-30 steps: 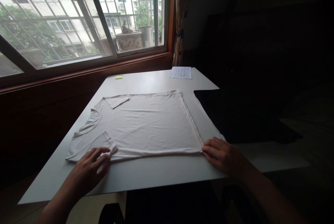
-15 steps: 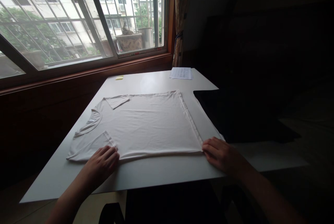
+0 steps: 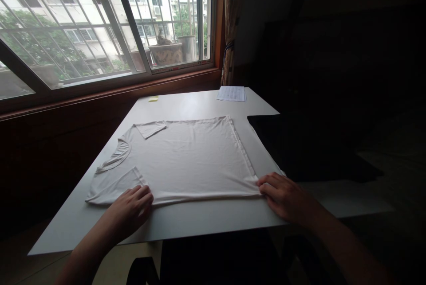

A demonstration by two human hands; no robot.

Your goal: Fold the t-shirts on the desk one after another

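A white T-shirt [image 3: 193,156] lies spread flat, its neckline to the left and its hem to the right, both short sleeves folded in over the body. My left hand [image 3: 133,205] is closed on the shirt's near edge beside the near sleeve; its fingertips are partly hidden. At the near hem corner, my right hand [image 3: 279,194] pinches the fabric between thumb and fingers. The near side edge runs nearly straight between the two hands.
The shirt rests on a white table [image 3: 206,223]. Papers [image 3: 232,93] and yellow sticky notes [image 3: 153,99] lie at its far side. Dark cloth [image 3: 299,147] covers the right part. A chair armrest [image 3: 143,271] shows below the near edge, and a barred window [image 3: 100,23] stands behind.
The near hem corner is drawn slightly to the right by my right hand, and small creases appear near it. My left hand stays at almost the same spot.
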